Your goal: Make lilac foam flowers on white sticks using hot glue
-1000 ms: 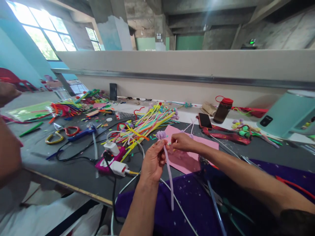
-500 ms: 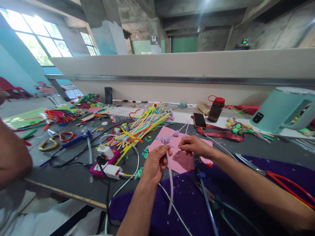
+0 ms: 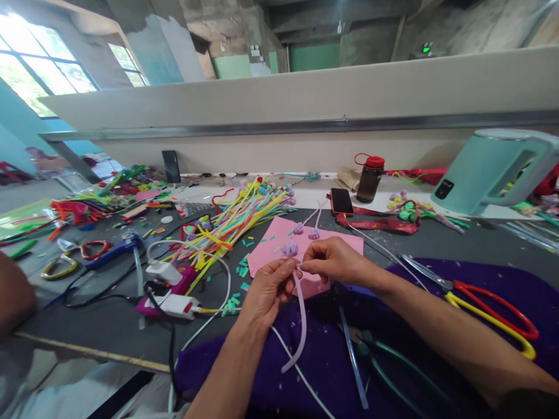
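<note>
My left hand (image 3: 267,290) pinches a lilac pipe cleaner (image 3: 300,323) just below its coiled flower head (image 3: 289,249); the stem hangs down over purple cloth (image 3: 332,355). My right hand (image 3: 332,260) meets it from the right, fingertips closed on a small piece at the flower's base. Both hands hover above a pink sheet (image 3: 279,241) where two more small lilac coils (image 3: 305,231) lie. A heap of coloured pipe cleaners (image 3: 238,221) spreads to the left of the sheet.
Red-and-yellow scissors (image 3: 489,299) lie on the cloth at right. A phone (image 3: 341,201), a dark bottle (image 3: 369,178) and a mint kettle (image 3: 489,171) stand at the back. White chargers on a pink power strip (image 3: 168,289) sit left. Another person's arm (image 3: 13,297) is at the far left.
The view has shifted right and down. My hands have drawn closer together around the flower head, and the stem's lower end now curls left.
</note>
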`<state>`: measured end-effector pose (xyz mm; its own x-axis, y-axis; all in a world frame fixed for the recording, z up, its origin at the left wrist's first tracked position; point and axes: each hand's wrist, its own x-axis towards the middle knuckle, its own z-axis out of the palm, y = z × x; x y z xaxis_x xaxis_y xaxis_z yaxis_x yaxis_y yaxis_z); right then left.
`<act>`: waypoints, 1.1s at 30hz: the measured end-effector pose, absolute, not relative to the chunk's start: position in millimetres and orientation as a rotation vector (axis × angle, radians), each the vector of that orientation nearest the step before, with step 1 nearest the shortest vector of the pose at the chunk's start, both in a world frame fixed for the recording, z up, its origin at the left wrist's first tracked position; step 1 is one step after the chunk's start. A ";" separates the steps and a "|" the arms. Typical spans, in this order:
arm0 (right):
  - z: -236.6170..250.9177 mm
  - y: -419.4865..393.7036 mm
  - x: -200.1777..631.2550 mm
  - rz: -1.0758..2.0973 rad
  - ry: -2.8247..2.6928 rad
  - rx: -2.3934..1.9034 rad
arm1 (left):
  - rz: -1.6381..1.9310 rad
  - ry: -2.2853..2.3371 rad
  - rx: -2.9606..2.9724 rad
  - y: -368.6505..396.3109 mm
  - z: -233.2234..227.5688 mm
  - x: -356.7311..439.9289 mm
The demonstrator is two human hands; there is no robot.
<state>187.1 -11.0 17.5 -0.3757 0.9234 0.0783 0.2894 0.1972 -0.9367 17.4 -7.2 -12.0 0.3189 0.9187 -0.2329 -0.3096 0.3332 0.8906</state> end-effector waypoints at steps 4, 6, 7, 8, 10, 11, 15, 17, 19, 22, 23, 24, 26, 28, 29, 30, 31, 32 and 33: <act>14.4 -11.3 187.6 1.146 -1.832 -1.169 | 0.937 0.924 0.949 -8.4 -12.4 19.2; 12.7 -11.8 186.4 1.141 -1.826 -1.167 | 0.938 0.950 1.024 -8.3 -13.6 19.3; 12.3 -12.1 185.5 1.140 -1.826 -1.167 | 0.942 0.952 1.050 -8.3 -14.2 19.4; 12.3 -12.3 184.9 1.140 -1.827 -1.169 | 0.949 0.947 1.065 -8.2 -14.7 19.4; 14.1 -12.5 186.0 1.134 -1.838 -1.178 | 0.963 0.939 1.077 -7.9 -15.7 19.5; 16.0 -12.3 188.8 1.117 -1.855 -1.188 | 0.970 0.940 1.075 -7.7 -16.2 19.4; 27.9 -8.2 220.4 0.695 -2.088 -1.392 | 0.975 0.959 1.056 -7.1 -17.9 18.3; 32.6 -4.8 243.3 0.218 -2.169 -1.690 | 0.980 0.954 1.055 -7.4 -18.5 17.7; 34.3 -2.0 261.1 -0.113 -2.099 -1.920 | 0.993 0.942 1.057 -8.0 -19.0 17.4; 30.9 -2.2 263.5 -0.158 -2.019 -1.820 | 1.011 0.929 1.056 -8.6 -19.6 17.4; 28.6 -3.7 257.2 -0.018 -2.020 -1.726 | 1.019 0.927 1.053 -8.7 -19.7 17.5; 25.9 -5.7 248.2 0.186 -2.015 -1.626 | 1.030 0.927 1.049 -8.8 -19.8 17.7; 19.5 -10.7 226.0 0.727 -1.965 -1.434 | 1.050 0.931 1.040 -9.1 -19.4 18.5; 12.4 -15.1 205.1 1.056 -1.777 -1.266 | 1.057 0.938 1.034 -9.9 -18.6 19.8; 8.8 -16.6 196.9 1.143 -1.707 -1.197 | 1.058 0.937 1.036 -10.5 -18.1 20.6; 5.3 -17.7 190.7 1.187 -1.646 -1.159 | 1.060 0.931 1.041 -11.3 -17.7 21.5; 2.3 -18.3 186.4 1.205 -1.606 -1.135 | 1.064 0.921 1.050 -12.2 -17.5 22.3; 0.0 -18.6 183.7 1.210 -1.585 -1.125 | 1.070 0.912 1.061 -13.1 -17.3 23.2; -1.7 -18.7 182.3 1.204 -1.575 -1.125 | 1.073 0.906 1.074 -13.9 -17.4 23.9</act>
